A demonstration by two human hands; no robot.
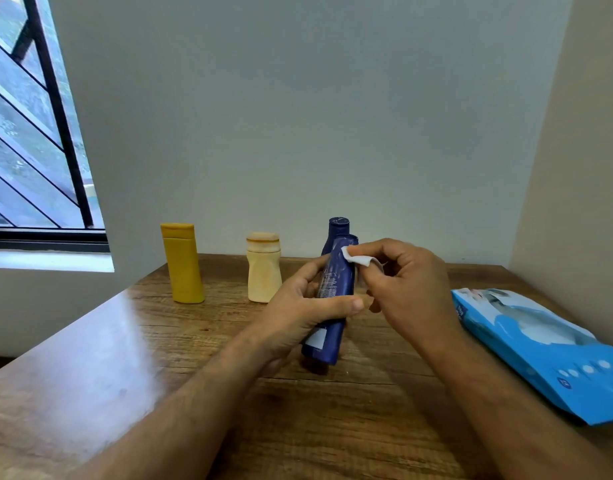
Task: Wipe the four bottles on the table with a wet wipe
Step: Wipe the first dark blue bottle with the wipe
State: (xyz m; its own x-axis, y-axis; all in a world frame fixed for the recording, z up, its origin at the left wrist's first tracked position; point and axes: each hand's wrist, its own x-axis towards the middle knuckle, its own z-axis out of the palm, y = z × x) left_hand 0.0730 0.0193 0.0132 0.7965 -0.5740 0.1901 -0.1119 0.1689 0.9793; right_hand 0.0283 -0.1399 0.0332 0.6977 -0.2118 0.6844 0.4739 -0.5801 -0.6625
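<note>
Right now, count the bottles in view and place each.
4: yellow bottle standing left, cream bottle standing middle, blue bottle held in the left hand, another blue bottle partly hidden behind it.

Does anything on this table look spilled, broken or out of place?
Nothing looks spilled or broken. One oddity: the cream bottle has a brownish stain around its cap. The yellow bottle leans slightly, perhaps only from the wide lens. The blue wipes pack lies flat at the right of the table.
</note>
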